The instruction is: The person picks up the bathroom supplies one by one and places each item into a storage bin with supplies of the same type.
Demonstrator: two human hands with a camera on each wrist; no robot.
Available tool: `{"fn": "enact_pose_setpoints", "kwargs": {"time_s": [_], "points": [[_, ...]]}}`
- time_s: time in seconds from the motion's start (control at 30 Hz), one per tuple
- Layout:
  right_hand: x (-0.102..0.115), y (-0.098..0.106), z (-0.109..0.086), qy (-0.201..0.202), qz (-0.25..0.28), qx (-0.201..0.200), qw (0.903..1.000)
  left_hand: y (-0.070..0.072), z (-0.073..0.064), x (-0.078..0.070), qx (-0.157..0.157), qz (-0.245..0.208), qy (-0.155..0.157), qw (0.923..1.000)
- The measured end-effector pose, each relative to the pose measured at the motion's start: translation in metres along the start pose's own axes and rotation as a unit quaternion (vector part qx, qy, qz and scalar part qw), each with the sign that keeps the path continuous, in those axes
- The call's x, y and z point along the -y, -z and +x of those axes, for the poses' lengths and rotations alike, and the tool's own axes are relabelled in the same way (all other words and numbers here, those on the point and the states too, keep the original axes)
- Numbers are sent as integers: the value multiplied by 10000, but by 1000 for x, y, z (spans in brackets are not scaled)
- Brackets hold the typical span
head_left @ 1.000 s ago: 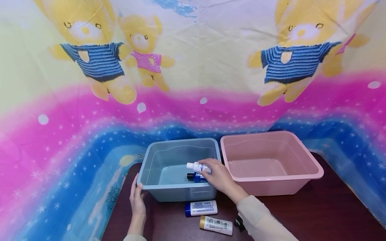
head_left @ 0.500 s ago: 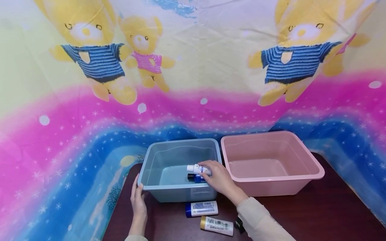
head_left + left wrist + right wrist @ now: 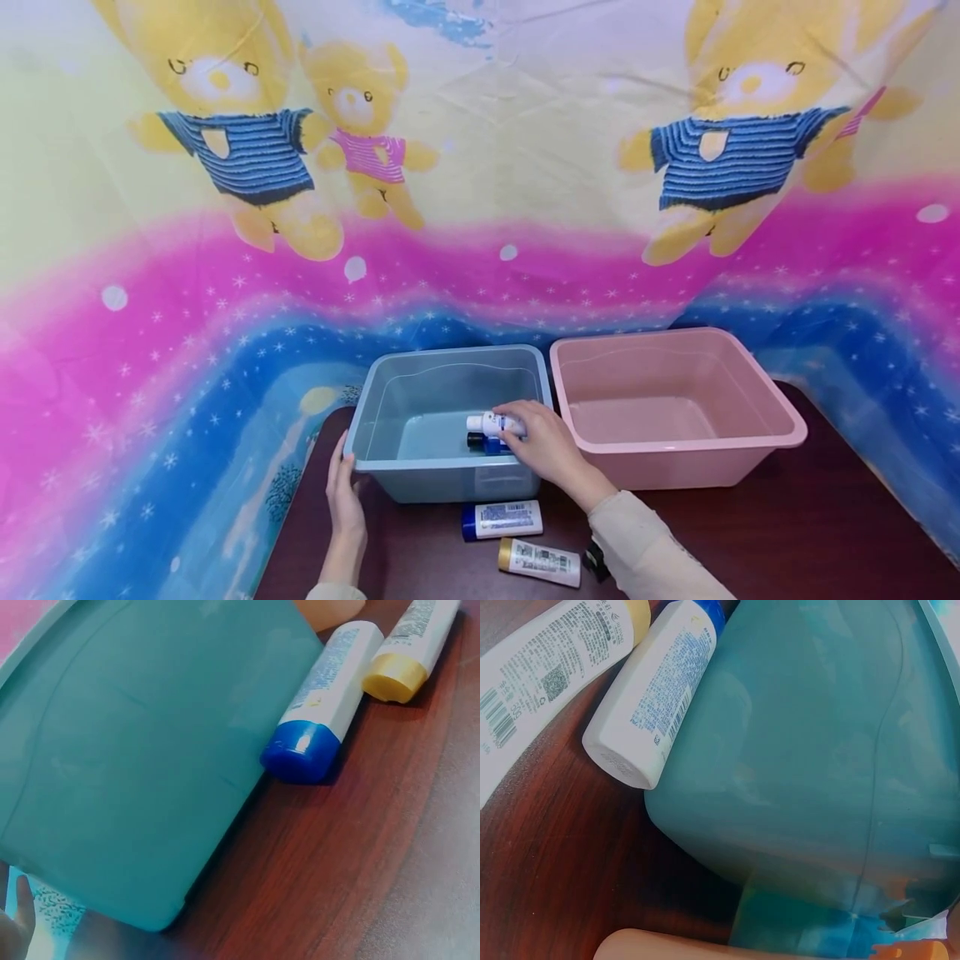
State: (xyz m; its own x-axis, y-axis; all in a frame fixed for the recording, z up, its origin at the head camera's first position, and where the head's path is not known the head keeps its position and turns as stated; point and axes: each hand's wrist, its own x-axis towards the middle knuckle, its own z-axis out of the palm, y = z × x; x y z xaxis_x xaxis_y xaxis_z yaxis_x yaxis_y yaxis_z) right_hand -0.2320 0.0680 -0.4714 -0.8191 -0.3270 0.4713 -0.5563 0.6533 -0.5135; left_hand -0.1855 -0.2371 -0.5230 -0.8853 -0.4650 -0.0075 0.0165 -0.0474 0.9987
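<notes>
In the head view my right hand [image 3: 547, 442] grips a small white bottle [image 3: 491, 423] with a white cap over the near right part of the blue basin [image 3: 450, 358]. Just below it a dark blue bottle [image 3: 487, 443] with a black cap lies in the basin, partly hidden by the hand. My left hand [image 3: 347, 500] rests against the basin's near left corner, its fingers extended along the outside. The left wrist view shows the basin's outer wall [image 3: 150, 765] and a bit of finger [image 3: 25, 907] at the lower left.
A white bottle with a blue cap [image 3: 502, 521] and a white one with a gold cap [image 3: 540, 562] lie on the dark table [image 3: 787, 533] before the basin. Under the right sleeve sits a small black object [image 3: 595, 558]. A pink basin [image 3: 675, 467] stands at the right.
My right hand has lowered the white bottle slightly, closer to the dark blue bottle. The left hand keeps its place at the basin.
</notes>
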Motion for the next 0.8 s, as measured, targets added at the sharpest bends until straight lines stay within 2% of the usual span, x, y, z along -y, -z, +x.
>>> {"fn": "enact_pose_setpoints", "kwargs": {"time_s": [0.2,0.47,0.8], "points": [[0,-1,0,8,-63,-35,10000,0,2,-1,-14,65,142,9999],[0,-1,0,-54,-29,92,9999,2,3,2,-27,50,62,10000],[0,0,-2,-25,1,53,10000,0,-1,-4,33,89,97,9999]]}}
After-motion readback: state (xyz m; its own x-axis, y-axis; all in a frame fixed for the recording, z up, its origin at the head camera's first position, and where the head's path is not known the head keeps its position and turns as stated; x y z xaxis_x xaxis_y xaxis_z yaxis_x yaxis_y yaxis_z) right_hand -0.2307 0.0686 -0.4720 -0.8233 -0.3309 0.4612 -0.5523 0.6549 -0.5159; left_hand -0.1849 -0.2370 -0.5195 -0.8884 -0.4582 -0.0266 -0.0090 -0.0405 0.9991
